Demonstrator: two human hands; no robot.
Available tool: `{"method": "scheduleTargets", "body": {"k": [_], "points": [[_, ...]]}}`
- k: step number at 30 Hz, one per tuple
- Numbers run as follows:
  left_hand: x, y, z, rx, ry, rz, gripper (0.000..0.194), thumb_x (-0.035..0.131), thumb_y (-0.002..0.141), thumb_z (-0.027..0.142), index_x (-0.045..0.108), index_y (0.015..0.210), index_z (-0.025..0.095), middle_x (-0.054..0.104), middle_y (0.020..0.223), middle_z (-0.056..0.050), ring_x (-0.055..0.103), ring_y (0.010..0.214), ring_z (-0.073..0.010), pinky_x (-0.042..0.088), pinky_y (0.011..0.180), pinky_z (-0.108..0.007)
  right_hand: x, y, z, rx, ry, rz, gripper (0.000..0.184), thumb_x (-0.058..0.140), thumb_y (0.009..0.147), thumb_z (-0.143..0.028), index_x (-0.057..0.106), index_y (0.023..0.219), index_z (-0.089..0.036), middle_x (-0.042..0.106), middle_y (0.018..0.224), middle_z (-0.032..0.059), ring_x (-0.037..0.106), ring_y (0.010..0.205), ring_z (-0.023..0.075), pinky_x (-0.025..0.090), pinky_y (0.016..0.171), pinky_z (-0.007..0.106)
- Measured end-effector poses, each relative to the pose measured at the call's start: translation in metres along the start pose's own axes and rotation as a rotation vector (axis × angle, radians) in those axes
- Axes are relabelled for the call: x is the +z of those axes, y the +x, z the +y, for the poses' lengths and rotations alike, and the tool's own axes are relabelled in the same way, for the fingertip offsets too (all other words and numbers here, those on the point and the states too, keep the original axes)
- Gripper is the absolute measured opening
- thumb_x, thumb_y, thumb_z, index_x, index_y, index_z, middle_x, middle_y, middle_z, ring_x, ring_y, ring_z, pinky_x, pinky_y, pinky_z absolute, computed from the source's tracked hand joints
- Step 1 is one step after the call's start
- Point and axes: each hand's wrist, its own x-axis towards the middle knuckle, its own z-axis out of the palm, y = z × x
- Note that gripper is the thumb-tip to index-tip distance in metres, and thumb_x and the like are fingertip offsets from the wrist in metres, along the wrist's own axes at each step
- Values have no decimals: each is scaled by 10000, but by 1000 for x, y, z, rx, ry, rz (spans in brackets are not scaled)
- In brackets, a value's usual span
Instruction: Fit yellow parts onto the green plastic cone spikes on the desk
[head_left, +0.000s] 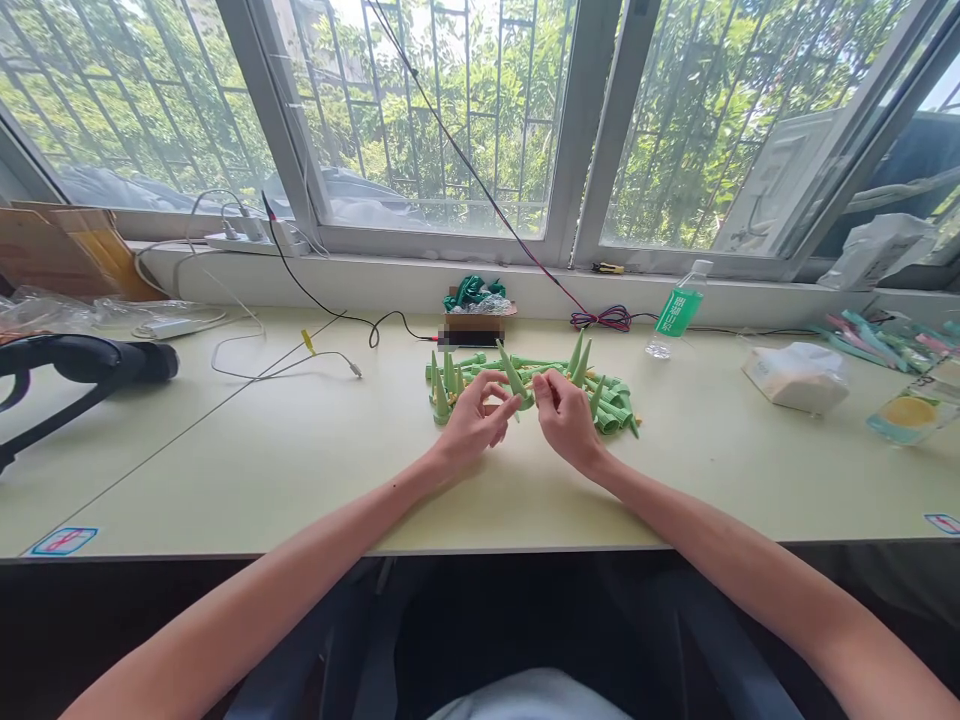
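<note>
A pile of green paper cones and rolled green strips (pixel 609 404) lies on the pale table (pixel 300 470) below the window. My left hand (pixel 475 420) and my right hand (pixel 564 414) meet over the pile's front edge. Together they pinch one green paper cone (pixel 514 377), which points up and to the left between the fingertips. Both hands have curled fingers. Several other cones stand upright just left of my left hand and behind my right hand.
A small box with green scraps (pixel 475 310) sits behind the pile. A water bottle with a green label (pixel 677 312), a tissue pack (pixel 798 376) and coloured paper strips (pixel 885 338) lie to the right. Cables (pixel 315 340) and a black headset (pixel 75 370) occupy the left.
</note>
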Motion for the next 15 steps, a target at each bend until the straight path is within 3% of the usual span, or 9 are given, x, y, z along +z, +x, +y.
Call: {"method": "scheduleTargets", "body": {"k": [3, 7, 10, 15], "points": [[-1, 1, 1, -48, -46, -7, 390, 538, 878, 570, 524, 860, 181, 578, 784, 2, 497, 436, -57, 373, 388, -201, -1, -1, 0, 16, 30, 9, 364, 369, 992, -461, 408, 718, -224, 422, 555, -40, 375, 491, 121, 300, 514, 256], [-4, 0, 0, -184, -108, -111, 622, 362, 906, 659, 562, 630, 139, 566, 618, -42, 498, 452, -97, 378, 404, -223, -1, -1, -1, 1, 46, -36, 350, 366, 995, -449, 427, 736, -222, 440, 570, -37, 386, 492, 117, 304, 511, 250], [-5, 0, -1, -269, -126, -172, 679, 356, 881, 693, 589, 589, 127, 575, 575, -69, 494, 437, -109, 348, 384, -222, -1, -2, -1, -40, 42, -92, 322, 377, 994, -416, 439, 748, -217, 431, 572, -41, 380, 495, 112, 300, 517, 248], [-6, 1, -3, -332, -170, -174, 650, 439, 844, 688, 614, 620, 104, 601, 606, -94, 491, 443, -109, 344, 375, -215, 0, -1, 1, -49, 40, -134, 315, 369, 1000, -390, 407, 740, -216, 415, 572, -47, 372, 503, 108, 293, 529, 249]]}}
